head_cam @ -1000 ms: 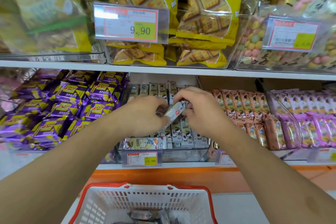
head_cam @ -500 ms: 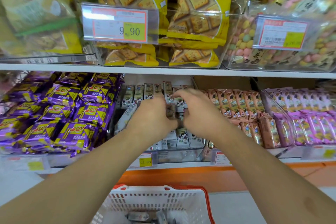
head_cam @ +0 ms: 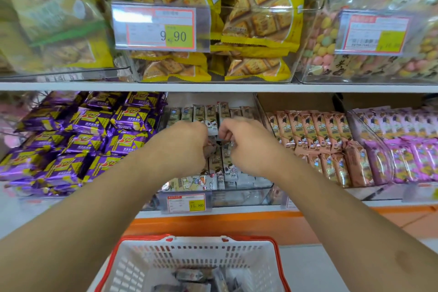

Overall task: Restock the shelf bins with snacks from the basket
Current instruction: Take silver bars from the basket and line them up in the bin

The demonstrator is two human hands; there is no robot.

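We reach both arms into the middle clear bin [head_cam: 239, 197] on the lower shelf, the one filled with white and grey snack packets [head_cam: 224, 168] standing in rows. Our left hand [head_cam: 187, 147] has its fingers curled downward among the packets, and a brownish wrapper edge shows at its fingertips, so it seems to pinch a packet, though the grip itself is hidden behind the knuckles. Our right hand [head_cam: 248, 144] sits just beside it, fingers likewise curled into the rows; whether it holds a packet or merely presses them we cannot tell. The two hands are close together, almost touching, above the centre of the bin.

A yellow price tag [head_cam: 187, 204] hangs on the bin's front wall. To the left lie purple packets [head_cam: 78, 140] heaped in their own bin; to the right stand brown packets [head_cam: 315, 140] and, further on, pink packets [head_cam: 407, 147]. On the upper shelf [head_cam: 213, 87] we see yellow cracker bags [head_cam: 258, 16] behind a larger price label [head_cam: 161, 27], with pastel candy bags [head_cam: 369, 66] at the right.

Below us, the white basket [head_cam: 196, 258] with its red rim stands in front of the shelf, and a few dark-wrapped snacks [head_cam: 194, 277] lie at its bottom
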